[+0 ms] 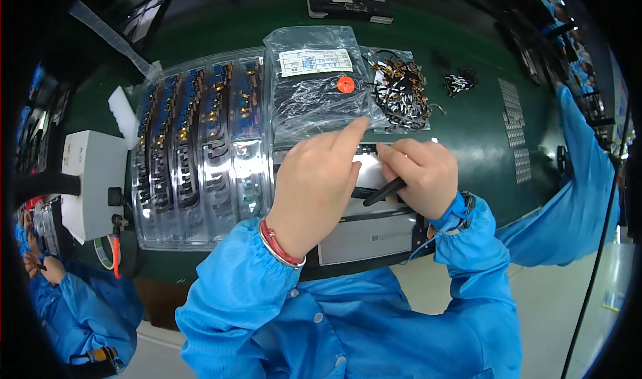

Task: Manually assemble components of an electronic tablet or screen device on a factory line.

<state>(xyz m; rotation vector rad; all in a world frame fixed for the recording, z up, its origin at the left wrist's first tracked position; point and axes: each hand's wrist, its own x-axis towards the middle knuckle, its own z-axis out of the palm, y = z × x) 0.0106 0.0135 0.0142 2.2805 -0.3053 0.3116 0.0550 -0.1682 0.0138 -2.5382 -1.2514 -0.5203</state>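
Observation:
My right hand point(428, 178) is closed around a black pen-shaped tool point(384, 192). The tool's rear end sticks out towards my left hand, and its tip is hidden. My thumb and fingertips are close to the upper edge of a flat silver-and-black device panel point(372, 173) on the bench. Over the panel's left part lies my left hand point(319, 182), index finger stretched forward and thumb apart from it; its other fingers are mostly hidden. Nearer my body is a second flat panel point(368, 237) with a silver-grey face and dark edge.
Left stands a clear plastic tray point(200, 244) with rows of small flex-cable parts. Beyond my hands are a plastic bag point(314, 101) of black items and a pile of small cables point(401, 95). A white box point(93, 185) stands far left; metal strips point(515, 132) lie right.

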